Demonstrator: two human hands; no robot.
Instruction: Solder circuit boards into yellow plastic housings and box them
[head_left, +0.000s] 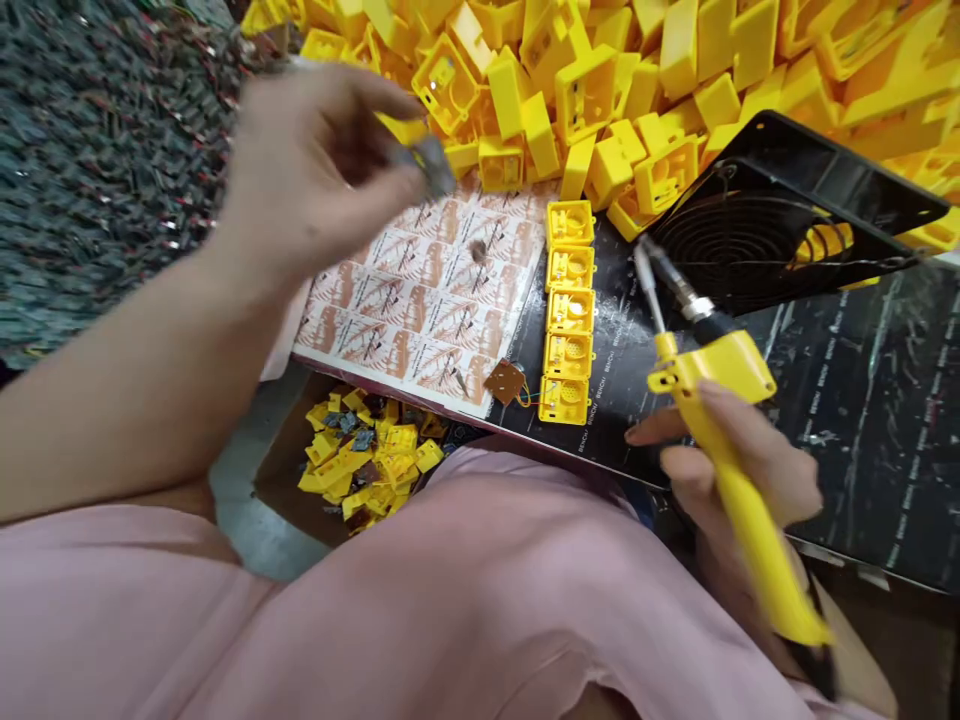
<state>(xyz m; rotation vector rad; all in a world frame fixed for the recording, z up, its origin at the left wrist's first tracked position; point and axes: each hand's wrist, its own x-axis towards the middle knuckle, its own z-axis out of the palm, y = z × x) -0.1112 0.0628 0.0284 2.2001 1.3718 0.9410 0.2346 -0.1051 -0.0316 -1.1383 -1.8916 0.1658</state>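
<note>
left hand (315, 170) pinching grey part (431, 165); right hand (742, 470) gripping soldering iron (720, 440)

Far heap: yellow plastic housings (600, 70), piled across the back.
Right: black fan grille (757, 220), tilted.
Far left: mass of grey wired parts (97, 150).
Near left: box of yellow scraps (367, 460).

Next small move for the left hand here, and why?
Probably lower the left hand with its small grey part toward the column of open yellow housings. The part is pinched in mid-air above the printed sheet, and the right hand holds the soldering iron with its tip beside that column.
</note>
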